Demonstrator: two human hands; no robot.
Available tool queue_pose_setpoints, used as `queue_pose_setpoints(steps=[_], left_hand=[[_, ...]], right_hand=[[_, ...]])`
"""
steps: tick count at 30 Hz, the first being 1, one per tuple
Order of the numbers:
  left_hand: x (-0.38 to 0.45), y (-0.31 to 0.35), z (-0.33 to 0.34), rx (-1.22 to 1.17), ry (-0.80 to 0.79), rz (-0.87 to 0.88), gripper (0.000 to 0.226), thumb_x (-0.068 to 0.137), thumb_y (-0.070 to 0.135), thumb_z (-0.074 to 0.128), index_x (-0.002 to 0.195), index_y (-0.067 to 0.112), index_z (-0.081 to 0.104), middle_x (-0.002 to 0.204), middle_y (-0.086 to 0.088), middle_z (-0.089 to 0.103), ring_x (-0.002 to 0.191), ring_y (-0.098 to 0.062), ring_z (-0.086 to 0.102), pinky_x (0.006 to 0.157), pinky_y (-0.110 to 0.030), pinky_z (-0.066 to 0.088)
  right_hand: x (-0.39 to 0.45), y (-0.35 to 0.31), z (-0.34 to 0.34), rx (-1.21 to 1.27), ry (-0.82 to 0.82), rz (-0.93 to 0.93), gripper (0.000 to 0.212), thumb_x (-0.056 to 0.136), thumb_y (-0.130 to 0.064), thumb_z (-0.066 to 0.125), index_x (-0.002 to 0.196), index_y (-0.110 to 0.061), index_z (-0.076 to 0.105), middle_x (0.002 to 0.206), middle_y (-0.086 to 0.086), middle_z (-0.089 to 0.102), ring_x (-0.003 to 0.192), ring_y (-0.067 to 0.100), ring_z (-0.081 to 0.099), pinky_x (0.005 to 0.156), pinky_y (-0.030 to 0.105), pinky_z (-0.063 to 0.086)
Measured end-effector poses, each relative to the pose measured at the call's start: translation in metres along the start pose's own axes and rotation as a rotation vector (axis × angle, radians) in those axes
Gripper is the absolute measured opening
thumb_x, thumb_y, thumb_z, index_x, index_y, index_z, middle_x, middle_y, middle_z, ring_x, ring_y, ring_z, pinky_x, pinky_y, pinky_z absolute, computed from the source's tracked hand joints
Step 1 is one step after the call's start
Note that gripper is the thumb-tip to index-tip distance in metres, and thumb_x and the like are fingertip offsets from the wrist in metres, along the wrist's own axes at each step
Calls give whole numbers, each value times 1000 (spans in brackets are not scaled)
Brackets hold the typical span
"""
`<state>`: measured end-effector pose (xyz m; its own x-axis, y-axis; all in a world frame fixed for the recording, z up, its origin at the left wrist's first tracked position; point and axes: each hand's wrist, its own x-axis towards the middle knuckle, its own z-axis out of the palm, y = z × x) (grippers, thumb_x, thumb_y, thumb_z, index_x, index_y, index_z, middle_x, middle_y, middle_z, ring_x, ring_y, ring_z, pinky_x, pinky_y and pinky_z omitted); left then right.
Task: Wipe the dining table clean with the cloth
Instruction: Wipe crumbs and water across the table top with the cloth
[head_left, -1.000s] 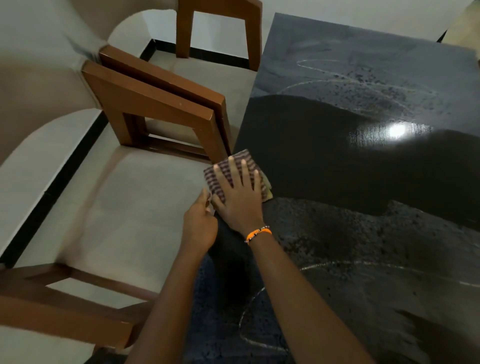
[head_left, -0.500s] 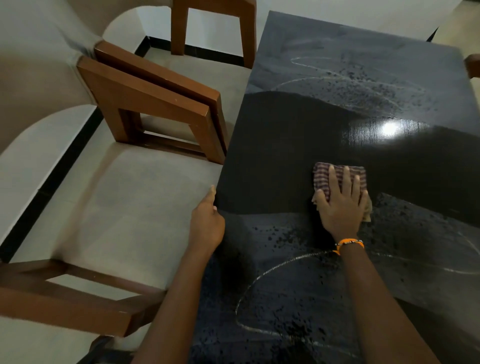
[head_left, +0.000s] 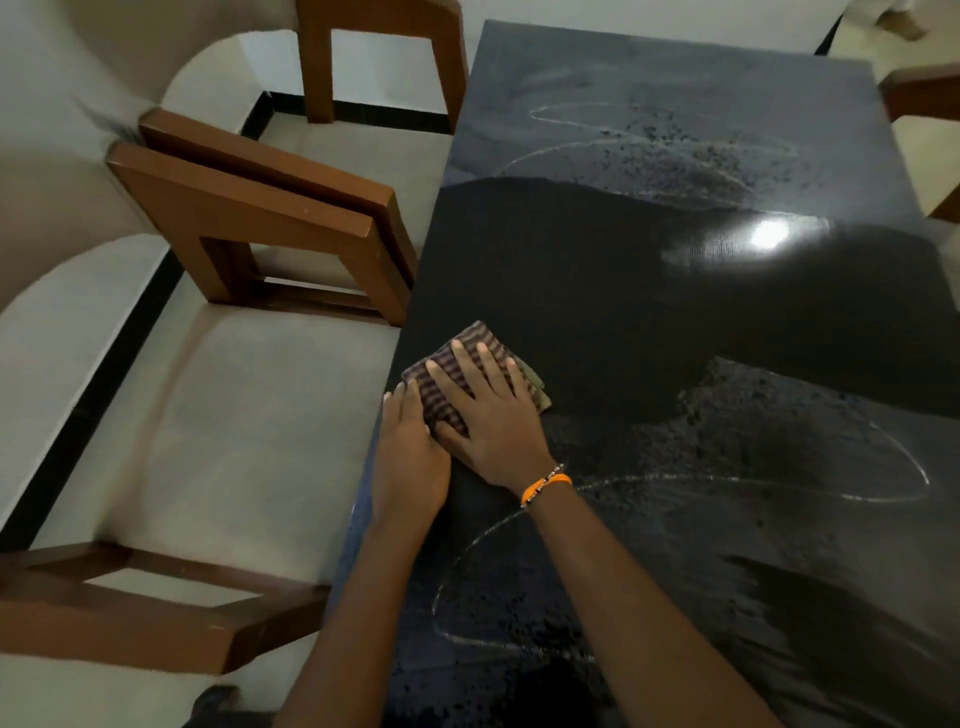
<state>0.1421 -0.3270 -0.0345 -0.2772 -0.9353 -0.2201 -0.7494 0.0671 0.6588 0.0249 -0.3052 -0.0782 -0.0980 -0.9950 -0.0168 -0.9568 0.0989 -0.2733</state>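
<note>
The right hand lies flat, fingers spread, pressing the folded checked cloth onto the black dining table at its left edge. The left hand rests just beside it on that edge, fingers together, touching the cloth without gripping it.
</note>
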Motion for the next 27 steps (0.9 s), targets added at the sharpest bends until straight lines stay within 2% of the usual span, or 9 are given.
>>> queue_pose_setpoints(steps=[3,6,10,13,16,20,23,27], left_hand=[[-10,22,26,104,-51,109,56,94,7,39,146,9,18,157,-5,12,145,-19,3,118,-35,13],[-21,50,54,142,-115,252,57,93,11,44,145,9,21,156,-4,15,145,-17,3,116,-30,7],[-40,85,92,197,-226,434,62,93,13,47,147,12,17,157,-3,13,145,-17,1,115,-26,2],[-52,103,115,252,-287,480,67,93,20,50,147,14,12,157,-2,11,145,-17,-3,115,-29,-1],[-58,108,127,327,-322,470,75,91,29,53,148,14,7,158,-1,9,145,-19,-6,115,-33,-6],[-60,107,131,391,-314,479,81,88,33,57,148,15,5,158,0,9,145,-20,-7,114,-35,-9],[-62,108,132,365,-310,472,82,88,30,59,148,15,5,158,0,9,145,-19,-8,112,-34,-11],[-65,109,134,383,-310,463,81,89,27,57,148,14,3,158,1,5,145,-19,-9,115,-35,-8]], right_hand=[[-22,42,-13,-25,27,90,64,88,-49,42,147,-34,21,159,2,14,147,25,9,117,44,4],[-58,100,-30,-54,54,258,67,85,-50,38,147,-35,21,159,1,14,147,25,10,117,45,6],[-126,186,-58,-103,86,531,70,80,-55,23,147,-34,22,158,2,16,146,26,13,115,47,11],[-176,241,-75,-112,127,718,72,80,-55,19,147,-30,23,158,6,17,145,31,15,114,50,12],[-211,279,-84,-81,186,889,68,83,-49,29,147,-27,24,158,10,17,144,35,14,115,54,12],[-202,281,-80,-61,224,1055,69,84,-46,29,148,-24,20,157,15,14,144,38,10,115,59,8],[-163,258,-72,-38,230,1056,69,85,-48,26,149,-24,16,158,15,9,145,38,6,113,58,4],[-97,212,-60,-27,147,765,68,91,-44,41,150,-29,11,159,10,2,146,34,-1,115,55,-2]])
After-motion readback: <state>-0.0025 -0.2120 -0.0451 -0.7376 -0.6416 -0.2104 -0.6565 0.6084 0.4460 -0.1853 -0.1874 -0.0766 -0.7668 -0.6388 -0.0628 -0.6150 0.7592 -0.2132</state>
